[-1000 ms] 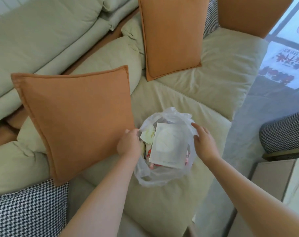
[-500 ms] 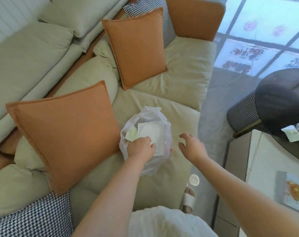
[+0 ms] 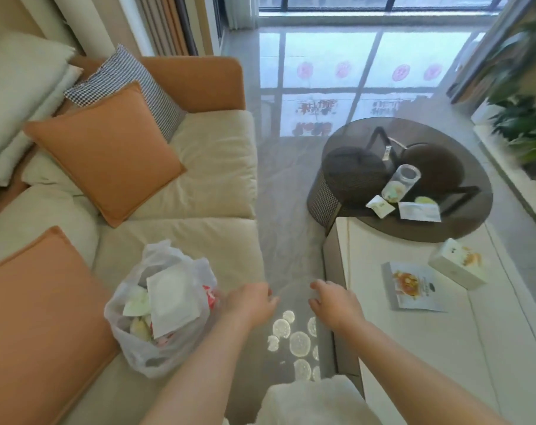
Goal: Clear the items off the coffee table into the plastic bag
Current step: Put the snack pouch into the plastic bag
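A clear plastic bag (image 3: 128,351) sits on the beige sofa seat, stuffed with white packets and wrappers. My left hand (image 3: 249,302) hovers just right of the bag, fingers loosely curled, holding nothing. My right hand (image 3: 334,302) hangs over the gap between sofa and coffee table, also holding nothing. On the white coffee table (image 3: 429,348) lie a flat food packet (image 3: 414,286) and a small white box (image 3: 458,266). The round glass table (image 3: 368,142) behind it carries a clear jar (image 3: 400,184), a small sachet (image 3: 380,206) and another white packet (image 3: 418,212).
Orange cushions (image 3: 107,148) and a checked cushion (image 3: 122,78) lean along the sofa back. A grey floor strip (image 3: 288,240) runs between sofa and tables. A potted plant (image 3: 524,118) stands at the right by the window.
Both hands let go of the bag and drew back to the right. My view swung from the sofa toward the coffee table and window.
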Motion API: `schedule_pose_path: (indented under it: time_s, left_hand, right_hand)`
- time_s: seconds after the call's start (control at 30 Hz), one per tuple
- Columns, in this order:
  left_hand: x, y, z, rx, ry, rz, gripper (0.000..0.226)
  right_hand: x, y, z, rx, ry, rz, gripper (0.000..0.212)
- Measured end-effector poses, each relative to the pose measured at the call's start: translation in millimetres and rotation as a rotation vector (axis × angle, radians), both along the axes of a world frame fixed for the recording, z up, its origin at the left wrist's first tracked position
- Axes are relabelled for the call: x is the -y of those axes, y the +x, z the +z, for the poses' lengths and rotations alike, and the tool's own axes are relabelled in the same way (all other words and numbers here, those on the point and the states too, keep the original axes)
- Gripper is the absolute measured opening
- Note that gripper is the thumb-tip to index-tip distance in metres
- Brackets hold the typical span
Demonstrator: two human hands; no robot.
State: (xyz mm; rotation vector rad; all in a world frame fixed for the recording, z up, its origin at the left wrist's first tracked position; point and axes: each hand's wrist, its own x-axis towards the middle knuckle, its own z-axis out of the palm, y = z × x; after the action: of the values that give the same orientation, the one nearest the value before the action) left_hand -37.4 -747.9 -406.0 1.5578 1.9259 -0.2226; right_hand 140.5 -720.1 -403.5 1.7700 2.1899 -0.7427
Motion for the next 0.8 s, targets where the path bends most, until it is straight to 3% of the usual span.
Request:
schedule_pose_path:
  time_s: [0.13, 0.43, 0.8]
  left_hand:
    - [-26, 66, 0, 0.051, -0.006, -0.046, 0.034]
    - [-71, 200, -7, 0.039, -0.026, -0.203, 0.032]
    - [-130, 309, -29, 0.066, -0.079, -0.385, 0.04]
  right_hand:
    - [-8, 65, 3, -0.02, 0.013, -0.097, 0.033]
    - [-22, 204, -13, -0.075, 0.002, -0.33, 0.04]
    - [-39, 320, -46, -0.049, -0.117, -0.65, 0.041]
